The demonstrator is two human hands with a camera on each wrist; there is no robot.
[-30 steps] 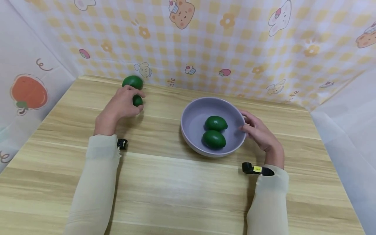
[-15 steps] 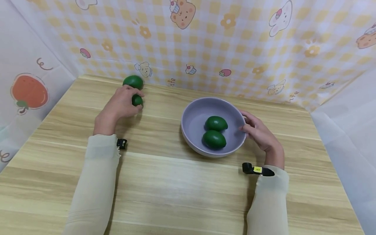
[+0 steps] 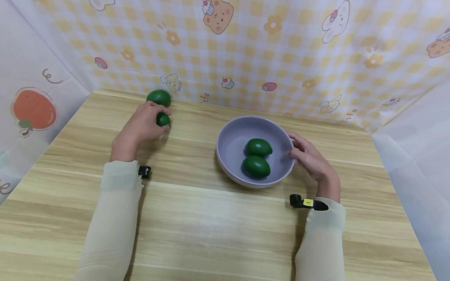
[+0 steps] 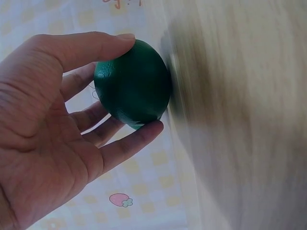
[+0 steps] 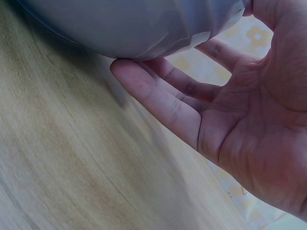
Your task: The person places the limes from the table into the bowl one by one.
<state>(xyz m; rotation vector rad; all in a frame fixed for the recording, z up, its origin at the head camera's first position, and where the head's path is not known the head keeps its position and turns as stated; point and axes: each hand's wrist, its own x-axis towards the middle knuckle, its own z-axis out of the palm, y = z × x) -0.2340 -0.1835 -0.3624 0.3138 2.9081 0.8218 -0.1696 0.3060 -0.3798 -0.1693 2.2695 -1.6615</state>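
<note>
- Pale wood-grain table beneath the purple-grey bowl, with yellow-and-white checked cloth upright behind the bowl and white cloth far off to its left.
- Pinching, with left hand, a green fruit well apart from the bowl, to its left and a little farther back; thumb on one side, fingers curled round the other.
- Held low, against the table or just off it: cannot tell which.
- Gripping, with right hand, the bowl's right side; thumb over the rim, fingers on the outer wall.
- Lying side by side inside the bowl: a back fruit and a front fruit, both green.
- Just past left hand, partly covered by it, a far fruit, also green, left of the bowl and near the checked cloth.
- On both wrists, nearer than the bowl, black bands: left band, right band with yellow label.
- Pale left sleeve and right sleeve, lower left and lower right of the bowl.
</note>
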